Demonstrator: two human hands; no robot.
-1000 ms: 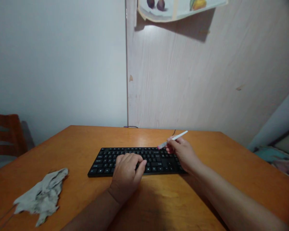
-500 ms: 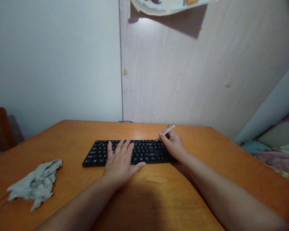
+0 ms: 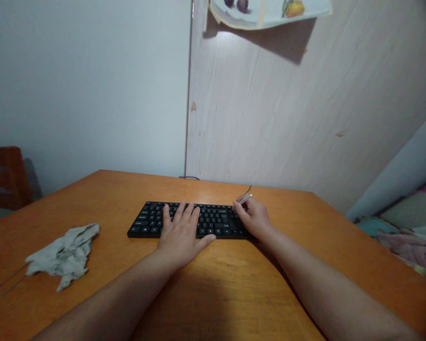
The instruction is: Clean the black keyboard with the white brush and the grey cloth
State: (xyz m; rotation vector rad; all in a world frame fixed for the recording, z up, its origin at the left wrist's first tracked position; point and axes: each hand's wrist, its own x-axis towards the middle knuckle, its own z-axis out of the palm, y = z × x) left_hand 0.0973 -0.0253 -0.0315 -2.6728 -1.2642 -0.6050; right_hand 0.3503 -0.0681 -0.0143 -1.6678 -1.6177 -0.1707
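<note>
A: Where is the keyboard (image 3: 213,219)?

B: Under the spread fingers (image 3: 178,214) of the left hand (image 3: 178,239), flat on the worktop (image 3: 213,289). They are splayed and grip nothing; whether they press down, I can't tell.

A: And the right hand (image 3: 254,219)?

B: Its fingers are pinched round a slim white stick (image 3: 246,199), at the keyboard's far right part. The stick's lower end is mostly hidden by those fingers.

A: How would each handle?

B: I'd judge the keyboard stiff, fairly light and apt to slide, so steady it with a flat palm or hold its rim. The stick looks light and smooth; a pen-like pinch near its lower end suits it.

A: Anything else?

B: A crumpled cloth (image 3: 66,253), probably soft and limp, lies well left of the left fingers; lift it by a fold.
</note>
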